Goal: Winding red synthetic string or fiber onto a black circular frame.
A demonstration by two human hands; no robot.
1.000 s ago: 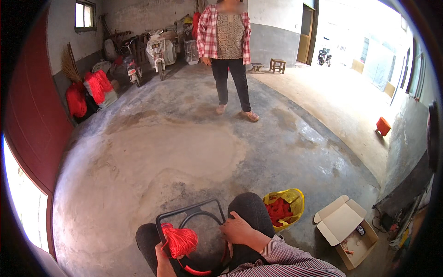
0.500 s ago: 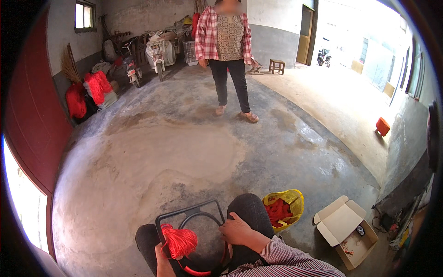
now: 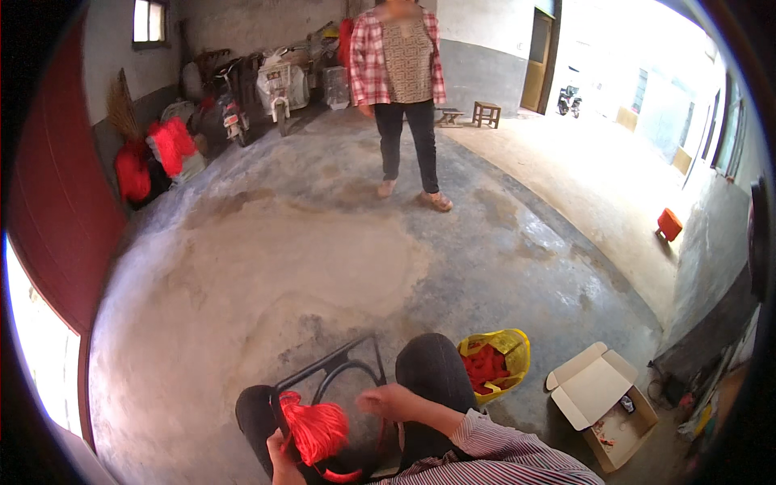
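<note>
A black frame with a curved inner hoop leans between my knees. A bundle of red cord hangs at its left side, and red cord also wraps the lower part of the hoop. My left hand is closed around the frame's left side, against the bundle; some of its fingers are hidden. Over the inside of the frame, in front of my right knee, is my right hand. Its fingers are drawn together and slightly blurred; whatever they may pinch is too small to make out.
Right of my knee stands a yellow basket holding red material. Beyond it lies an open cardboard box with small items. A person in a plaid shirt stands ahead on the concrete floor. Farther back are two-wheelers, red bundles and a stool.
My right hand has come off the frame's right side and moved left, its fingers drawing together. The frame has tilted, its right end rising. My left hand stays by the red bundle.
</note>
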